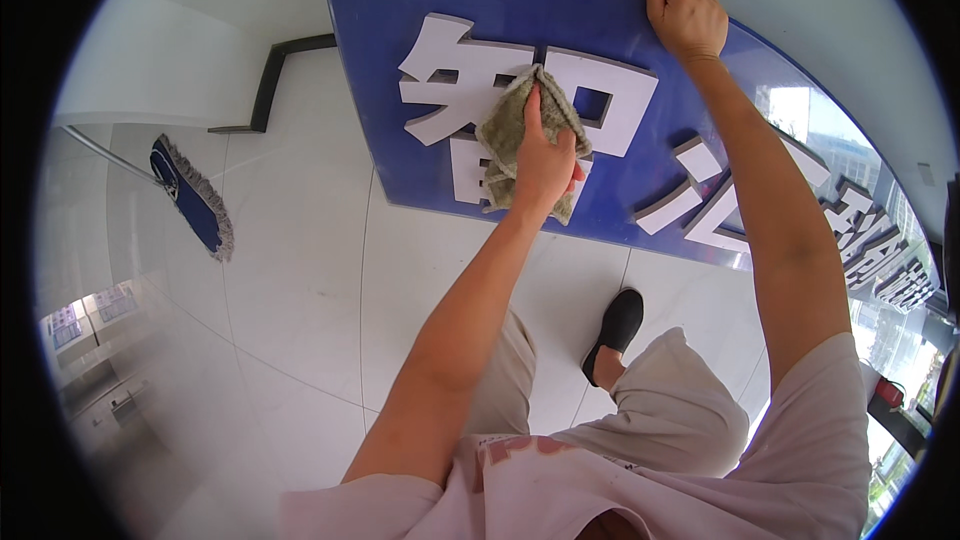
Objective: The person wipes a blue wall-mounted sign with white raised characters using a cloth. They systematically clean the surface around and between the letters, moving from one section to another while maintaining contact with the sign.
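Observation:
My left hand (546,168) is closed on an olive-green cleaning cloth (512,122), with the index finger extended along it. The cloth is folded and lies against raised white characters (617,90) on a blue sign panel (385,30). Part of it hangs below the hand, over lower lettering. Higher up and to the right, my right hand (690,18) is curled over the panel's top edge, its knuckles upward. The fingertips behind that edge are hidden.
A blue flat mop (195,195) with a grey fringe rests on the white tiled floor (300,240) at left. The panel extends right with more raised lettering (870,240). White wall (850,30) rises behind it. My foot in a black shoe (613,328) stands below.

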`<act>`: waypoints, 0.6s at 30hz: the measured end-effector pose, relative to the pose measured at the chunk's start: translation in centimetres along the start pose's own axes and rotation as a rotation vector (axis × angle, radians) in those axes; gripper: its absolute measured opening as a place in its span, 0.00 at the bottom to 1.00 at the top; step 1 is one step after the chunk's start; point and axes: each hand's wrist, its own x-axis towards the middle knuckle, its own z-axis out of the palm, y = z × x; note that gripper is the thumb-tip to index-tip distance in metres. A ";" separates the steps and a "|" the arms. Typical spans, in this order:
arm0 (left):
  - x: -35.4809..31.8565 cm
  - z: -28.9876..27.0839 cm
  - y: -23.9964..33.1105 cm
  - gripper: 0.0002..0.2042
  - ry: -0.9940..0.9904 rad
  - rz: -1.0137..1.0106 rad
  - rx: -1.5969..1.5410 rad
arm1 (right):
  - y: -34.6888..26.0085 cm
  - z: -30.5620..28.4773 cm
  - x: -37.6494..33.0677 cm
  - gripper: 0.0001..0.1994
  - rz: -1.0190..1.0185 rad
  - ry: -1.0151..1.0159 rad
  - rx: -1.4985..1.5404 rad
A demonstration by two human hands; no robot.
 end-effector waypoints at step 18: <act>3.3 0.4 -2.5 0.42 -0.153 0.323 -0.277 | 0.0 0.7 -0.6 0.18 -0.045 0.116 -0.082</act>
